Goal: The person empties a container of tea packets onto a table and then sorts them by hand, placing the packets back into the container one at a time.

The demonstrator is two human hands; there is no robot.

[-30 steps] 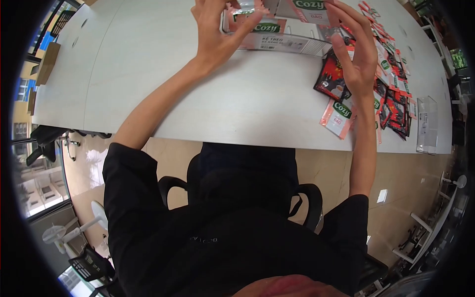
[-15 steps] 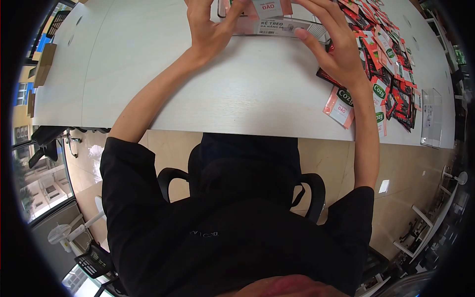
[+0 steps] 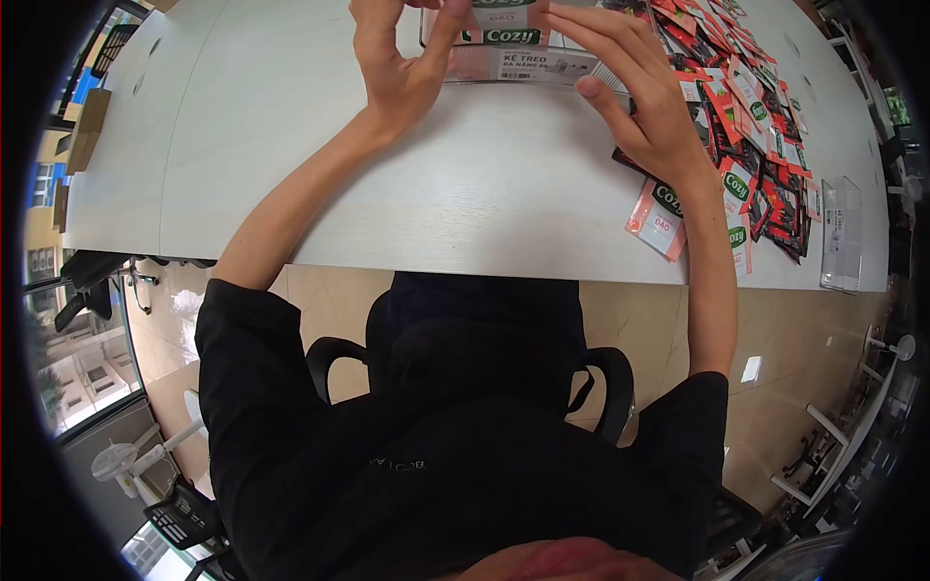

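My L hand [image 3: 392, 73] & R hand [image 3: 635, 102] pinch a sachet [image 3: 504, 24] upright over the clear box [image 3: 528, 66]; more sachets [image 3: 756, 145] right of box.

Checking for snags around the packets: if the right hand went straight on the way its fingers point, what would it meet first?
The right hand points up-left across the table, fingertips already at the clear plastic holder with its Cozy packet. It would likely press into that holder first, though depth is unclear.
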